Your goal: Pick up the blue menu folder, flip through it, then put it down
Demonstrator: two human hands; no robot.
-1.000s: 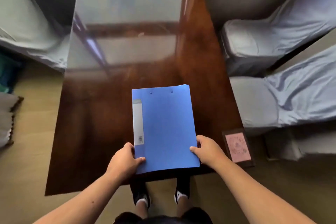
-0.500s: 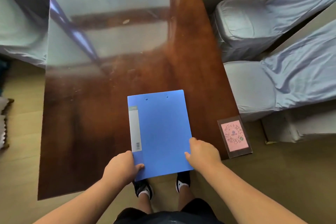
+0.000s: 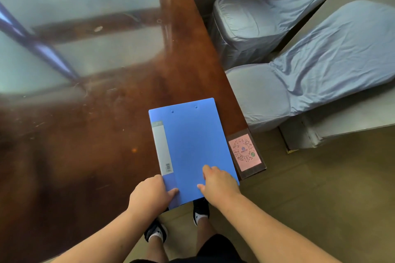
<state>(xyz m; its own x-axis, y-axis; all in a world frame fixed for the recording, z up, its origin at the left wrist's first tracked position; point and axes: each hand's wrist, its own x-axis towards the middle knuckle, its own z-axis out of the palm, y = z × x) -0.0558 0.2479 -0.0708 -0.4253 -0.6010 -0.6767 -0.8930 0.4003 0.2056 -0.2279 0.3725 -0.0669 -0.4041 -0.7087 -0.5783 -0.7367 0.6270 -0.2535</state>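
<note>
The blue menu folder [image 3: 192,145] is closed, with a grey spine label along its left side. It sits at the near right corner of the dark wooden table [image 3: 85,145], and its lower end sticks out past the near edge. My left hand [image 3: 149,196] grips the lower left corner, thumb on top of the cover. My right hand [image 3: 220,186] covers the lower right corner, its fingers spread on the cover; the folder's corner is hidden beneath it.
A pink QR-code card [image 3: 245,153] in a dark stand sits right beside the folder at the table's right edge. Two chairs in grey-blue covers [image 3: 256,25] [image 3: 299,83] stand close to the right. My shoes [image 3: 201,211] show below the folder.
The folder has shifted right, from the middle of the near edge to the corner beside the pink card. My right hand has slid from the folder's right edge onto its cover.
</note>
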